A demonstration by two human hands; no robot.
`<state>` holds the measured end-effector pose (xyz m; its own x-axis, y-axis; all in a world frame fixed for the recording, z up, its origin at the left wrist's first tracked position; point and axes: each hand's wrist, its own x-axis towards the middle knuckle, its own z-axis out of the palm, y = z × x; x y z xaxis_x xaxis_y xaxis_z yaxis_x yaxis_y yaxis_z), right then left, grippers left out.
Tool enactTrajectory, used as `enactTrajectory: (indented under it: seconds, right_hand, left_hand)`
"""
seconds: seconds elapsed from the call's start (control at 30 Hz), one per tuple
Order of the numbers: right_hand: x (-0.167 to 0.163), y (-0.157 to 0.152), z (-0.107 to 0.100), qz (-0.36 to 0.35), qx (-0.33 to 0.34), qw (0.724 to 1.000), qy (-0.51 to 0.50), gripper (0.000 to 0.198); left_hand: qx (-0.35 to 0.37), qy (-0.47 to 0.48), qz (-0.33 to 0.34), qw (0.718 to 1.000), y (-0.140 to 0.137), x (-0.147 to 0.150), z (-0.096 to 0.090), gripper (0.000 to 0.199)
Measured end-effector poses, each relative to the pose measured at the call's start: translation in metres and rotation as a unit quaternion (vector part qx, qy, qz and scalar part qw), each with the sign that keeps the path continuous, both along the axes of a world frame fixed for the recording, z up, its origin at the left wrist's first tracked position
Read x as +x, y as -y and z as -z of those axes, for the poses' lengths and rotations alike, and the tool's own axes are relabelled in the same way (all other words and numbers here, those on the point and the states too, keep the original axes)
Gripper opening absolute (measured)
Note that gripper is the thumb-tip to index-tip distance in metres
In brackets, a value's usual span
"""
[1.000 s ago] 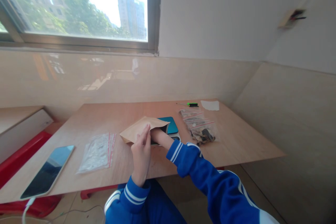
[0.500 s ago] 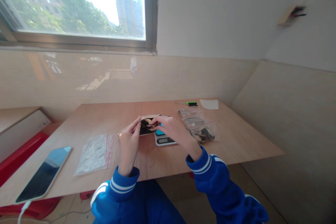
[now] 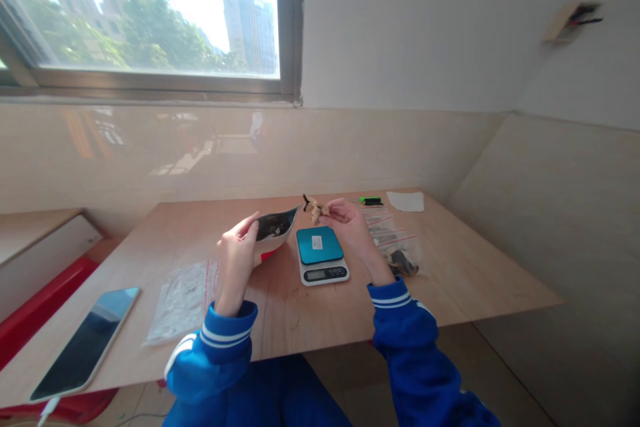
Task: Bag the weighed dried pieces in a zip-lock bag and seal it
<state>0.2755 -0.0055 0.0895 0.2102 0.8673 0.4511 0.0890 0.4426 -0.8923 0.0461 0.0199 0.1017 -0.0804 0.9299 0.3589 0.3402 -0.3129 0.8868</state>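
My left hand [image 3: 236, 260] holds an open kraft pouch [image 3: 274, 230] tilted up above the table, its dark contents showing at the mouth. My right hand [image 3: 350, 227] pinches a small clump of dried brown pieces [image 3: 314, 208] just above and behind a small digital scale [image 3: 321, 255] with a teal platform. The scale's platform is bare. Both sleeves are blue with white stripes.
A wooden table [image 3: 460, 273] carries a stack of small zip bags [image 3: 395, 243] right of the scale, flat empty zip bags [image 3: 185, 300] at the left, a phone [image 3: 85, 340] near the front left edge, a green-black tool [image 3: 370, 201] and a white paper [image 3: 406, 201] at the back.
My right hand came out of the pouch holding dried pieces and rose above the scale. My left hand lifted the pouch off the scale and to the left.
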Motion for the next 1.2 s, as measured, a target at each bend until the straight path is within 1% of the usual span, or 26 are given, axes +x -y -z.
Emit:
enactTrajectory:
  seconds: [0.07,0.13,0.17,0.23,0.3,0.4,0.5,0.6,0.7,0.8,0.87,0.93,0.97,1.03,1.07,1.1,1.13,1.17,1.2]
  right_hand:
    - [0.012,-0.003,0.013,0.044,-0.013,0.998,0.038,0.027]
    - [0.022,-0.008,0.032,0.062,-0.051,0.987,0.139,0.02]
    - [0.024,-0.01,0.042,0.068,-0.075,0.973,0.206,0.016]
    - [0.027,-0.017,0.061,0.079,-0.112,0.937,0.32,0.009]
    - [0.025,-0.024,0.074,0.085,-0.127,0.912,0.38,0.008]
    - [0.023,-0.031,0.082,0.083,-0.124,0.905,0.398,0.012]
    - [0.027,-0.031,0.081,0.09,-0.113,0.904,0.404,0.011]
    - [0.039,-0.022,0.082,0.118,-0.106,0.905,0.394,0.011]
    - [0.05,-0.009,0.09,0.148,-0.113,0.905,0.382,0.014]
    - [0.056,-0.001,0.102,0.155,-0.122,0.904,0.378,0.013]
    - [0.057,0.001,0.106,0.156,-0.123,0.905,0.377,0.014]
    - [0.053,0.002,0.098,0.17,-0.112,0.91,0.362,0.02]
    - [0.05,0.003,0.089,0.18,-0.099,0.918,0.339,0.022]
    - [0.038,0.01,0.061,0.187,-0.059,0.946,0.258,0.02]
    - [0.03,0.016,0.044,0.17,-0.035,0.963,0.206,0.017]
    - [0.021,0.023,0.024,0.134,-0.014,0.978,0.161,0.016]
    - [0.011,0.03,0.006,0.081,-0.003,0.988,0.134,0.017]
    - [0.0,0.037,-0.012,0.019,-0.002,0.991,0.13,0.018]
    - [-0.01,0.044,-0.027,-0.048,-0.002,0.988,0.15,0.019]
  left_hand:
    - [-0.009,0.023,-0.005,1.0,-0.006,-0.002,0.0,0.034]
    - [-0.017,0.033,-0.011,0.999,-0.008,-0.003,0.001,0.035]
    - [-0.02,0.036,-0.013,0.999,-0.009,-0.004,0.001,0.035]
    - [-0.021,0.039,-0.014,0.999,-0.009,-0.004,0.003,0.035]
    - [-0.017,0.038,-0.014,0.999,-0.009,-0.004,0.003,0.034]
    - [-0.014,0.032,-0.021,0.999,-0.008,-0.005,0.002,0.033]
    - [-0.019,0.033,-0.026,0.999,-0.007,-0.005,-0.001,0.032]
    - [-0.022,0.036,-0.025,0.999,-0.006,-0.005,-0.002,0.031]
    - [-0.023,0.034,-0.027,0.999,-0.005,-0.005,-0.001,0.031]
    - [-0.021,0.03,-0.023,0.999,-0.004,-0.005,0.001,0.031]
    - [-0.024,0.028,-0.021,0.999,-0.002,-0.005,0.001,0.031]
    - [-0.028,0.026,-0.019,0.999,0.002,-0.004,0.001,0.031]
    - [-0.029,0.023,-0.017,0.999,0.005,-0.004,0.002,0.031]
    - [-0.026,0.01,-0.01,1.0,0.012,-0.003,0.006,0.031]
    - [-0.022,0.0,-0.007,1.0,0.016,-0.002,0.008,0.03]
    - [-0.018,-0.009,-0.005,1.0,0.021,-0.001,0.012,0.03]
    - [-0.014,-0.015,-0.005,1.0,0.026,0.0,0.015,0.031]
    - [-0.013,-0.016,-0.006,1.0,0.03,0.001,0.018,0.031]
    - [-0.015,-0.014,-0.009,1.0,0.035,0.002,0.022,0.031]
